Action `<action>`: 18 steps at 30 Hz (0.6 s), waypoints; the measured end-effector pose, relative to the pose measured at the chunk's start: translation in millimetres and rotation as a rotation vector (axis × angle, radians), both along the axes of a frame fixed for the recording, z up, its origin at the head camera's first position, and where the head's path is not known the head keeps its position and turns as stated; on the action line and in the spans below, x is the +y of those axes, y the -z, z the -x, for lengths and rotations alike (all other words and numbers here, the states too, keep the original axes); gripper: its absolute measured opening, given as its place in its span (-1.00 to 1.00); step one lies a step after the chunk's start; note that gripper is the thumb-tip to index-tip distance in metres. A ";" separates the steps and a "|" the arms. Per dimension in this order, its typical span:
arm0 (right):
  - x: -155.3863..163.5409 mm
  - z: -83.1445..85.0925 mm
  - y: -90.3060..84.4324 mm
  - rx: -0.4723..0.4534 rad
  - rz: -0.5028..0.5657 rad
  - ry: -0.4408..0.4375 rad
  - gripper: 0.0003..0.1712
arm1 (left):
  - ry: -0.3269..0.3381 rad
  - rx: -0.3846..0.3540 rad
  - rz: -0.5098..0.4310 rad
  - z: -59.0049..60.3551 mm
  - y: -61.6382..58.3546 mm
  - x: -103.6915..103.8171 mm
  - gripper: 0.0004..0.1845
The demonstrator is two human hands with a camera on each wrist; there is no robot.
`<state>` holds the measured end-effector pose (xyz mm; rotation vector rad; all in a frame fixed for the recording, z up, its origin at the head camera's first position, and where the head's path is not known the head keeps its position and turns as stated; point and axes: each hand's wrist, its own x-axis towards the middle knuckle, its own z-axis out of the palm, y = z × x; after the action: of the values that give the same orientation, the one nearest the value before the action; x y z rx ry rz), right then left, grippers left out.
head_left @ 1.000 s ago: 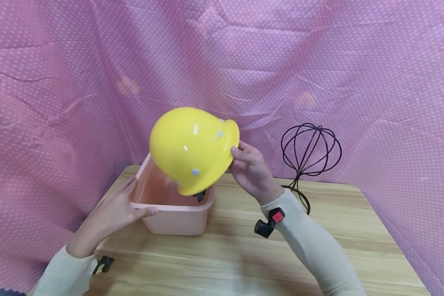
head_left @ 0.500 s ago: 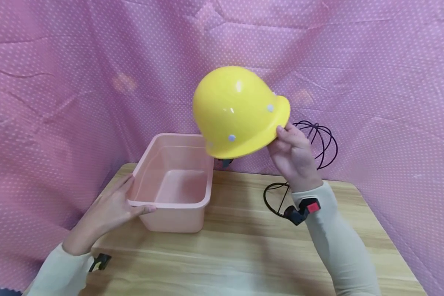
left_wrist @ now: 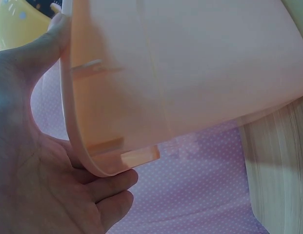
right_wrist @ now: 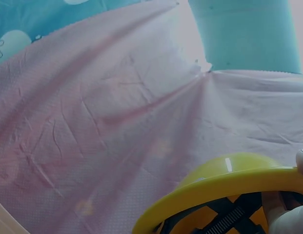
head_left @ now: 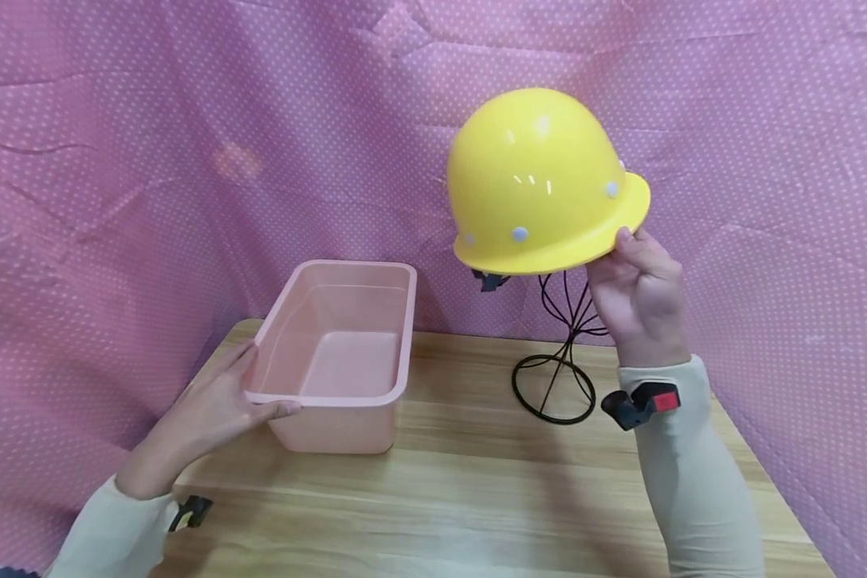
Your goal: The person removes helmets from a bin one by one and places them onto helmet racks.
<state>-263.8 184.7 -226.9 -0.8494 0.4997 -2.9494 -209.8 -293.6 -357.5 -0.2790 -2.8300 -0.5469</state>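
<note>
My right hand (head_left: 639, 293) pinches the brim of a yellow hard hat (head_left: 542, 181) and holds it in the air, upright, directly over a black wire hat stand (head_left: 558, 377) whose top is hidden behind it. The right wrist view looks up at the hard hat (right_wrist: 224, 192) from below the rim, showing its black inner straps. My left hand (head_left: 220, 401) grips the near left corner of an empty pink plastic bin (head_left: 339, 353), thumb on the rim. From the left wrist view, the bin (left_wrist: 190, 73) fills the frame with my left hand (left_wrist: 49, 165) beneath its rim.
The wooden table (head_left: 462, 498) carries the bin at left and the stand's ring base at back right. A pink dotted cloth (head_left: 152, 160) hangs behind and on both sides, close to the table's edges.
My right hand has carried the hard hat up and to the right, from above the bin to over the wire stand. The left hand has stayed on the bin's corner.
</note>
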 end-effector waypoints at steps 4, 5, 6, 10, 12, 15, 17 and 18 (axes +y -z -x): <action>11.3 -0.5 1.1 0.009 0.058 0.003 -0.38 | -0.019 -0.059 0.005 -1.9 -1.7 -2.2 0.31; 14.4 -0.4 1.9 0.011 0.076 0.003 -0.37 | -0.019 -0.065 0.006 -2.2 -2.0 -2.4 0.32; 17.6 -0.3 2.6 0.013 0.094 0.004 -0.35 | -0.018 -0.065 0.004 -2.1 -2.1 -2.7 0.31; 30.4 0.3 6.8 0.001 0.160 0.018 -0.31 | 0.006 -0.035 -0.003 -0.9 0.0 -3.0 0.25; 36.3 0.6 9.5 -0.021 0.199 0.026 -0.29 | 0.019 -0.015 -0.010 -0.4 1.5 -3.4 0.20; 45.2 1.6 15.4 -0.057 0.246 0.049 -0.28 | 0.033 0.011 -0.013 -0.6 3.0 -4.5 0.16; 50.1 1.9 20.6 -0.066 0.272 0.060 -0.27 | 0.037 0.018 -0.012 -0.4 3.0 -5.7 0.15; 52.2 2.1 23.4 -0.064 0.279 0.063 -0.27 | 0.037 0.013 -0.011 -0.3 2.8 -6.1 0.15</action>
<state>-265.9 236.9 -250.3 -0.7676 0.1132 -3.1408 -209.4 -299.8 -360.3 -0.3327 -2.8138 -0.5660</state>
